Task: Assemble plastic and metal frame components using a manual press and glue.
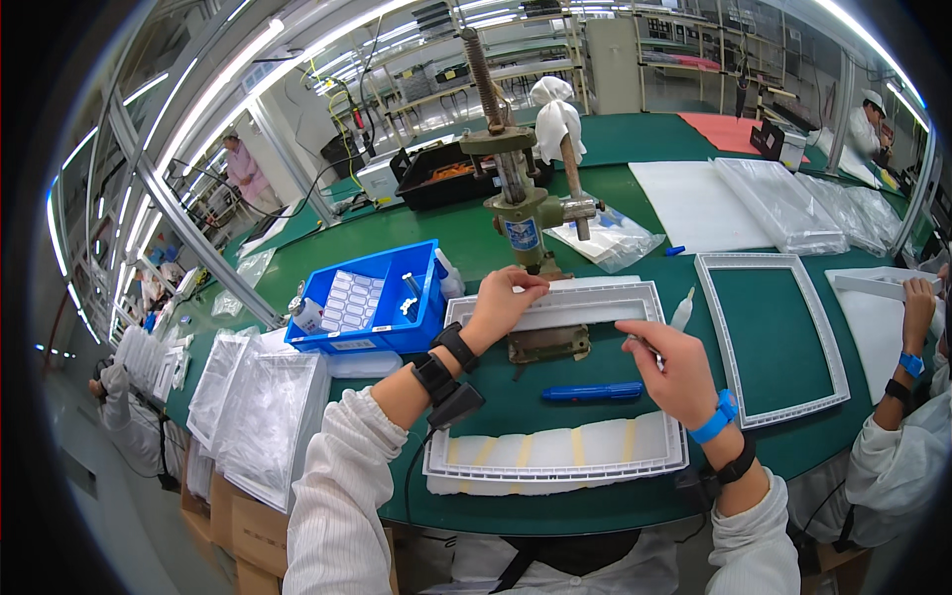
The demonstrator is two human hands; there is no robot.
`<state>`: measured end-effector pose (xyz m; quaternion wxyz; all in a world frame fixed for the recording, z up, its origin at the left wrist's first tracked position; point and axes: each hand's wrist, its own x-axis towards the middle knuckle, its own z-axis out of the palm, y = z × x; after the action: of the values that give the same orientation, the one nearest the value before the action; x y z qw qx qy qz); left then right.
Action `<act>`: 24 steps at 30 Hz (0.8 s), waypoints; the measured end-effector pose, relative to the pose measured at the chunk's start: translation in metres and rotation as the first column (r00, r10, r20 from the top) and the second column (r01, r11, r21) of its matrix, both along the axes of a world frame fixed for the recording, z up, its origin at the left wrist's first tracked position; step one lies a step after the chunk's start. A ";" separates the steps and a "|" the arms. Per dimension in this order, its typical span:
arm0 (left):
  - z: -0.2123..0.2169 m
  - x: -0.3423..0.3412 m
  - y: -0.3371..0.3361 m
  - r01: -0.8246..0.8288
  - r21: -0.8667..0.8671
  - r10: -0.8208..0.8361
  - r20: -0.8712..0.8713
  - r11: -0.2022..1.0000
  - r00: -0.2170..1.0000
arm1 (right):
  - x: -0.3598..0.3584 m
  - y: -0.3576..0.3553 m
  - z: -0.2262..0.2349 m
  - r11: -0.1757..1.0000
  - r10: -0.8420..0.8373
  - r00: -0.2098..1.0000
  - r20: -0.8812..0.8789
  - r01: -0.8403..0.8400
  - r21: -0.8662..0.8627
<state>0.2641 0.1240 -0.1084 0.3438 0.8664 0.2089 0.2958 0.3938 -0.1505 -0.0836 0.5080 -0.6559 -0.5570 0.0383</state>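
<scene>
From where I stand, the person's left hand [506, 303] is over the far side of a white frame [592, 297] on the green counter [615, 511], its fingers bent inward. The right hand [676, 375] is curled near the frame's right end, thumb toward the forefinger. I cannot tell how tight either grip is, or whether anything small is pinched in it.

The far side lies at the foot of a green press [516, 188], which bears a blue label with pale marking, too small to make out. Nearer the person is a white ribbed side with a pale strip [545, 443] crossed by yellow bands; the arms hide whether it joins the far side.

Between the two lies a blue marker [592, 392] with small print on its barrel. To the left, a blue bin [428, 322] has a white label on its front and holds a sheet of white labels [349, 300]. Below, a cardboard box [260, 535] carries dark print. Another white frame [835, 372] lies to the right, and beyond it a co-worker's hand [918, 302] grasps a white part [873, 285].
</scene>
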 end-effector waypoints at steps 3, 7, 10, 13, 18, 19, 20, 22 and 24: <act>0.001 0.002 0.002 -0.003 0.039 0.007 -0.107 0.999 0.994 | 0.006 -0.002 -0.002 0.996 -0.039 0.999 -0.029 0.041 0.075; 0.000 0.006 -0.002 -0.019 0.049 0.024 -0.100 0.999 0.995 | 0.012 -0.003 -0.007 0.996 -0.050 0.997 -0.058 0.054 0.074; -0.002 0.006 -0.001 0.010 0.091 -0.002 -0.082 0.996 0.997 | 0.014 -0.002 -0.008 0.995 -0.050 0.999 -0.012 0.051 0.084; -0.001 0.003 -0.007 0.011 0.157 -0.001 -0.064 0.987 0.998 | 0.014 -0.004 -0.005 0.999 -0.040 0.999 -0.015 0.040 0.036; 0.004 0.004 -0.017 0.098 0.375 -0.075 -0.075 0.922 0.994 | 0.017 -0.004 -0.008 0.999 -0.045 0.999 -0.003 0.045 0.009; 0.004 0.003 -0.015 0.091 0.375 -0.070 -0.069 0.922 0.995 | 0.014 -0.004 -0.006 0.999 -0.040 0.999 0.002 0.039 0.009; 0.002 0.002 -0.013 0.105 0.369 -0.083 -0.076 0.924 0.994 | 0.012 -0.003 -0.004 0.999 -0.026 1.000 0.017 0.026 -0.046; 0.001 -0.001 -0.010 0.113 0.361 -0.091 -0.076 0.926 0.993 | 0.006 -0.001 0.003 0.995 -0.007 0.999 0.038 0.011 -0.103; 0.000 -0.005 -0.008 0.129 0.377 -0.103 -0.090 0.917 0.991 | -0.006 0.004 0.011 0.972 0.094 0.969 0.228 -0.040 -0.232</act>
<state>0.2589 0.1163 -0.1083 0.1784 0.9371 0.1072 0.2801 0.3882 -0.1466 -0.0725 0.3586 -0.6898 -0.6277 0.0397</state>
